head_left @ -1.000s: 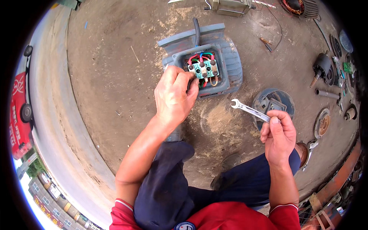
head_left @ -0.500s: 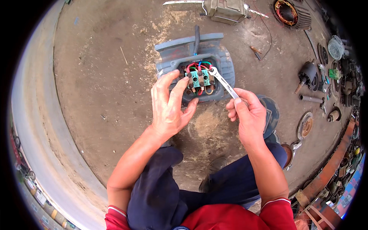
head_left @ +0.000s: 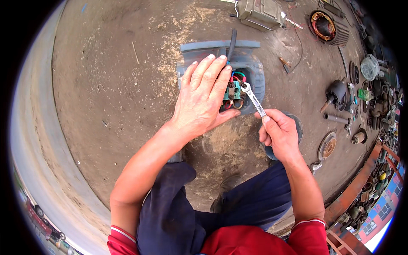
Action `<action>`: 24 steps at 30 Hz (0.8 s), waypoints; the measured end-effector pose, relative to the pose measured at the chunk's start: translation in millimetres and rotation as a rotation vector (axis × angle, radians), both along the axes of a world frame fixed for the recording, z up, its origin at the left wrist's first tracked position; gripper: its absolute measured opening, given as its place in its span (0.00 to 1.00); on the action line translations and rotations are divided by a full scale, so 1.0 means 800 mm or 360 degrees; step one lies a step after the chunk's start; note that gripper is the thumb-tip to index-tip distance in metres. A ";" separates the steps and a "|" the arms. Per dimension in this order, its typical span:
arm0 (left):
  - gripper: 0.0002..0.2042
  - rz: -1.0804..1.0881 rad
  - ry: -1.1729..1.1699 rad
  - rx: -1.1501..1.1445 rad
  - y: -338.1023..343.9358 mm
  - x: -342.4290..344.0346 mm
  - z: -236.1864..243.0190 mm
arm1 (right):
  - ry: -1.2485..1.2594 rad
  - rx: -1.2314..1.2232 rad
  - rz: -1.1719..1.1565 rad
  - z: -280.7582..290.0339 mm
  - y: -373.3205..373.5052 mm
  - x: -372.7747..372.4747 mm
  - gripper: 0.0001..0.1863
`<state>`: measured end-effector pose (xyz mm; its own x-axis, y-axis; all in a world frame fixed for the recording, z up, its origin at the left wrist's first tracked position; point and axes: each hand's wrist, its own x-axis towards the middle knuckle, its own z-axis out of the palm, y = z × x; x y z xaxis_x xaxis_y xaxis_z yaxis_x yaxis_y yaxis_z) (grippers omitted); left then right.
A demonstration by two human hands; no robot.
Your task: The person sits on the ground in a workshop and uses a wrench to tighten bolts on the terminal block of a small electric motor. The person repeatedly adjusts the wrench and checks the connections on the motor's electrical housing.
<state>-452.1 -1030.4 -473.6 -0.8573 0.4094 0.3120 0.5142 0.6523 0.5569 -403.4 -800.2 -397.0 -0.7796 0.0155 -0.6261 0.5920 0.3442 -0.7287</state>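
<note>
A grey-blue motor [head_left: 257,76] sits on the ground before me, its terminal box open, with coloured wires and a teal terminal block [head_left: 233,91], partly hidden by my hand; a black cable [head_left: 233,42] runs from it. My left hand [head_left: 204,93] lies spread over the left side of the box, fingers straight, thumb by the lower edge. My right hand [head_left: 278,134] grips a silver wrench [head_left: 256,101], whose open end sits at the top right of the block. Below that hand is a grey round container [head_left: 297,123], partly hidden.
At the top stand a metal case [head_left: 257,15] and a stator with windings [head_left: 323,26]. Motor parts [head_left: 335,91], a flange [head_left: 327,146] and tools lie along the right, beside a rusty beam [head_left: 357,185]. A road [head_left: 27,119] runs along the left.
My left hand has moved up and flattened over the box. The wrench has risen from beside the motor onto the terminal block, then shifted slightly right with the view.
</note>
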 end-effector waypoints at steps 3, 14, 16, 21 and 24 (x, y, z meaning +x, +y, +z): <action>0.52 0.0041 0.0032 0.0089 0.008 -0.002 -0.003 | -0.0007 0.0051 0.0012 -0.004 0.012 -0.006 0.14; 0.48 0.0203 0.0140 0.0101 0.027 -0.005 -0.007 | -0.0285 0.0072 0.0582 0.005 0.026 -0.053 0.15; 0.47 0.0246 0.0185 0.0118 0.030 -0.007 -0.012 | -0.0233 0.0085 0.0535 0.005 0.017 -0.046 0.16; 0.46 0.0252 0.0149 0.0171 0.032 -0.008 -0.011 | 0.0060 0.0034 0.0293 -0.012 0.001 -0.036 0.12; 0.45 0.0250 0.0160 0.0198 0.032 -0.009 -0.012 | 0.0217 0.0149 0.0162 -0.031 -0.008 -0.019 0.13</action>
<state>-458.9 -1004.5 -483.0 -0.8696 0.2263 0.4388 0.4686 0.6584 0.5891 -418.7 -806.9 -421.6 -0.8576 -0.0146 -0.5140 0.4487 0.4673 -0.7618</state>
